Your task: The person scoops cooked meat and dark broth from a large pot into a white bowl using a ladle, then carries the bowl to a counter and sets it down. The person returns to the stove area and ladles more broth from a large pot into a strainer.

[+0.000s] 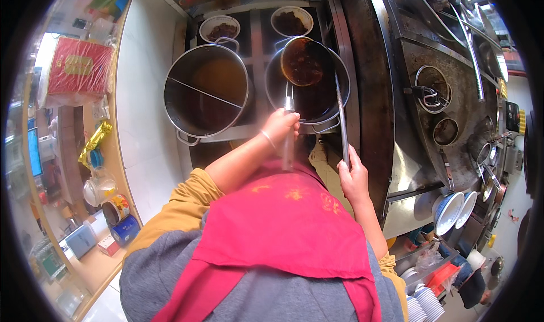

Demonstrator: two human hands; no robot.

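My left hand (282, 126) is closed around the handle of a round strainer (302, 62), which holds dark, reddish-brown matter above a steel pot (346, 94) of dark liquid. In my right hand (353, 173) is a long metal utensil handle (342, 122); its far end reaches into that same pot, and its head is hidden. To the left stands a second steel pot (171, 116) with a thin divider across it and brownish liquid inside. Behind the pots are two white bowls (203, 31) (311, 24) holding dark food.
On the right, a steel counter (461, 105) carries a round metal container (445, 131) and utensils. Blue-and-white bowls (448, 213) sit near its lower edge. A white wall (146, 109) bounds the left pot's side. A wooden shelf (112, 262) holds a glass pitcher and tins.
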